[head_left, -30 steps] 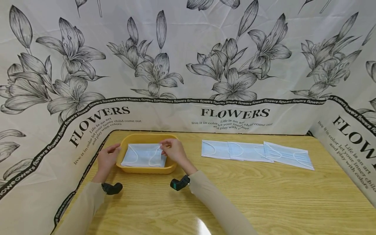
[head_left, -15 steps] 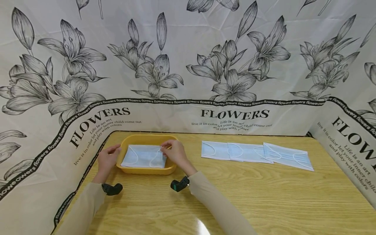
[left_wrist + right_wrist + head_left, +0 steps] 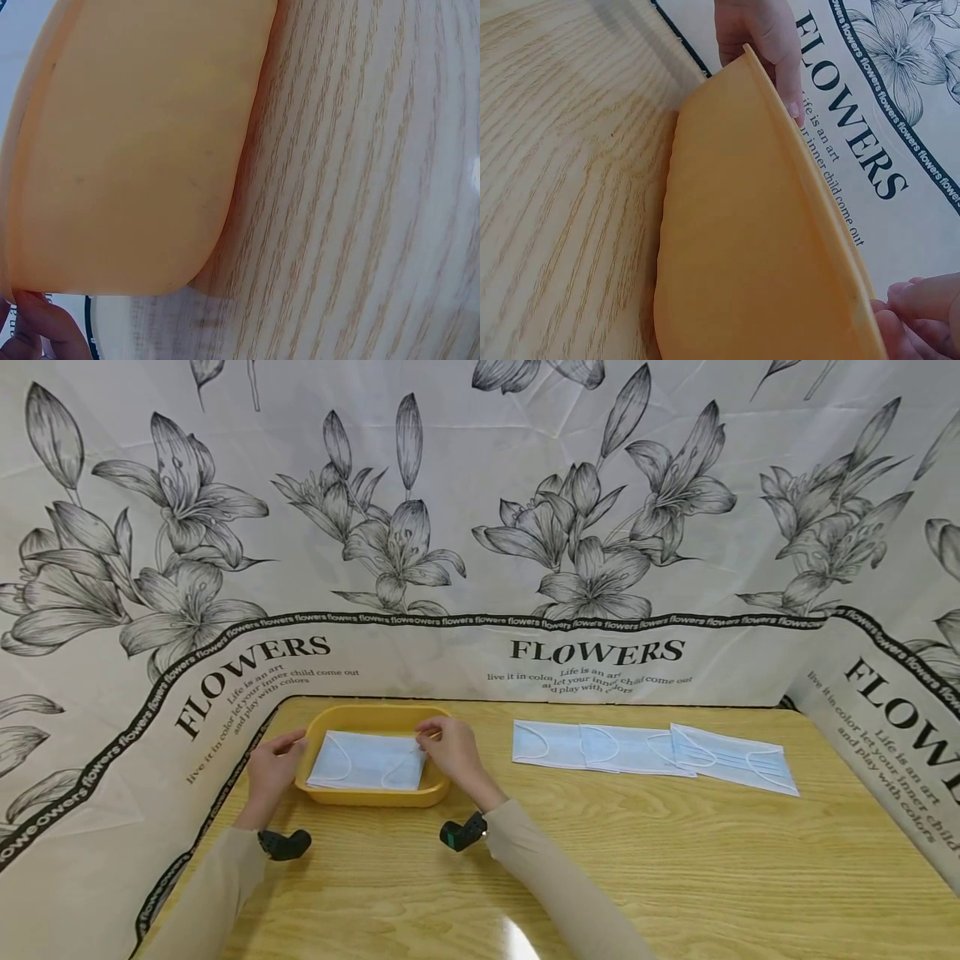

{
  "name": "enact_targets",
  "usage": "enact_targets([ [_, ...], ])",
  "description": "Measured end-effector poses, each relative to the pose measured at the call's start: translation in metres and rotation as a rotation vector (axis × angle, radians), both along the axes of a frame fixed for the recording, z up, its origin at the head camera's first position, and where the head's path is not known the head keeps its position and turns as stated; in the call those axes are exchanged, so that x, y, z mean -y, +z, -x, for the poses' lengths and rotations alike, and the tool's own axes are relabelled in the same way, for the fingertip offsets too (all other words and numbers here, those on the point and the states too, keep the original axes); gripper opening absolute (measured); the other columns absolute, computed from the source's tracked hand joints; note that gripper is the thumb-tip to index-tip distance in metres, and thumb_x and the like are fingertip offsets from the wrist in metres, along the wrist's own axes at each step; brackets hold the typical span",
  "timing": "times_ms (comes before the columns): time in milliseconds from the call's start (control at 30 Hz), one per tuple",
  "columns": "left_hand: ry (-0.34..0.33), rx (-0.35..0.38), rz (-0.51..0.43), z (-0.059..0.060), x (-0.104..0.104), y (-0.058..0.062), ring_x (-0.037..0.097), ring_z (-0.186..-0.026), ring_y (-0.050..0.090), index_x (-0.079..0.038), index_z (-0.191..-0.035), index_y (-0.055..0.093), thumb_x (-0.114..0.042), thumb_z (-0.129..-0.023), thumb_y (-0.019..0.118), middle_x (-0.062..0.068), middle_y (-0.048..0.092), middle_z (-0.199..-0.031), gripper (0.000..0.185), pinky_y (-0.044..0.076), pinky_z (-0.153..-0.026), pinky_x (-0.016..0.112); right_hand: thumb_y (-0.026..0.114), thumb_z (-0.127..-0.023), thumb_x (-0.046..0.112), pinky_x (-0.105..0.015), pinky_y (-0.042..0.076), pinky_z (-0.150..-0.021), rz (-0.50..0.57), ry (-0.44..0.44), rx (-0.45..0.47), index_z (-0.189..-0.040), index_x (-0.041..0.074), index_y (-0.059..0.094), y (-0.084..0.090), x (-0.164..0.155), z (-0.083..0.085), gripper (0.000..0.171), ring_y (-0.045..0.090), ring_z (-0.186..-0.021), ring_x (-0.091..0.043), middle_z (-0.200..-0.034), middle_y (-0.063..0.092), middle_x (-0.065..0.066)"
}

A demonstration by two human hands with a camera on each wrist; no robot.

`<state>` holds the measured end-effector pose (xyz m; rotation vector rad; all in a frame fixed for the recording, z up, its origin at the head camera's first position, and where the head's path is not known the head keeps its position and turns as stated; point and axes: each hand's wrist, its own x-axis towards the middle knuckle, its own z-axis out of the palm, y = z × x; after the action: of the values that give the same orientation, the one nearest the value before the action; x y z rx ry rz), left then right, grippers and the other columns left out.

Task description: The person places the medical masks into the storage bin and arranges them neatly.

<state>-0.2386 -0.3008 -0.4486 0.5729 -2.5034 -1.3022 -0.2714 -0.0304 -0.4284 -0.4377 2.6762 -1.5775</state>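
Note:
A yellow plastic basket (image 3: 375, 797) sits at the table's back left. Inside it lies a light-blue disposable face mask (image 3: 371, 760), flat, with white ear loops. My right hand (image 3: 453, 752) pinches the mask's upper right corner, thumb and fingertips together. My left hand (image 3: 273, 772) holds the basket's left rim, its fingers reaching over the edge. The right wrist view shows the left hand (image 3: 761, 37) at the far end of the basket wall (image 3: 735, 225) and the right fingertips (image 3: 911, 300) close by the near rim. In the left wrist view, the basket wall (image 3: 142, 150) hides most of the work.
Several more face masks (image 3: 637, 749) lie in an overlapping row to the right of the basket on the wood-grain table (image 3: 675, 877). A white flower-print cloth (image 3: 450, 552) hangs behind the table and along its sides. Each wrist wears a black camera (image 3: 463, 833).
The right hand has shifted slightly right, and the top mask's right edge has moved right with it, covering the layer beneath. My left hand stays at the basket's rim.

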Motion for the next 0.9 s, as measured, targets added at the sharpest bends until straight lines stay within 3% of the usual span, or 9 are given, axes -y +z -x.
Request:
enact_targets([
  [167,0.004,0.013,0.004,0.0,-0.001,0.001,0.01,-0.077,0.052,-0.003,-0.123,0.066,-0.022,-0.096,0.058,0.021,0.063,-0.11,0.034,0.044,-0.05,0.018,0.064,-0.091,0.008,-0.02,0.053,-0.059,0.016,0.035,-0.013,-0.107,0.0,0.071,0.0,-0.007,-0.001,0.019,0.07,-0.076,-0.021,-0.095,0.071,-0.012],
  [467,0.012,0.005,0.004,-0.001,-0.002,0.001,0.028,-0.1,0.058,-0.002,-0.123,0.065,-0.023,-0.096,0.058,0.023,0.063,-0.113,0.034,0.042,-0.055,0.012,0.067,-0.089,0.007,-0.022,0.053,-0.067,0.0,0.071,-0.122,-0.105,0.003,0.072,-0.001,-0.027,-0.006,0.017,0.066,-0.081,-0.019,-0.093,0.073,-0.009],
  [667,0.001,0.029,-0.013,-0.002,-0.001,0.003,0.023,-0.096,0.058,-0.003,-0.123,0.065,-0.023,-0.096,0.058,0.023,0.064,-0.117,0.035,0.042,-0.056,0.013,0.067,-0.088,0.005,-0.026,0.054,-0.076,-0.018,0.099,-0.156,-0.104,0.004,0.072,0.0,-0.041,-0.01,0.017,0.067,-0.089,-0.021,-0.097,0.073,-0.009],
  [900,-0.005,0.05,-0.04,-0.004,-0.002,0.006,0.007,-0.077,0.052,-0.004,-0.125,0.064,-0.025,-0.097,0.057,0.023,0.062,-0.12,0.036,0.044,-0.052,0.019,0.068,-0.088,0.008,-0.021,0.054,-0.069,-0.038,0.096,-0.153,-0.104,0.008,0.073,-0.003,-0.061,-0.013,0.016,0.066,-0.094,-0.02,-0.1,0.073,-0.006],
])
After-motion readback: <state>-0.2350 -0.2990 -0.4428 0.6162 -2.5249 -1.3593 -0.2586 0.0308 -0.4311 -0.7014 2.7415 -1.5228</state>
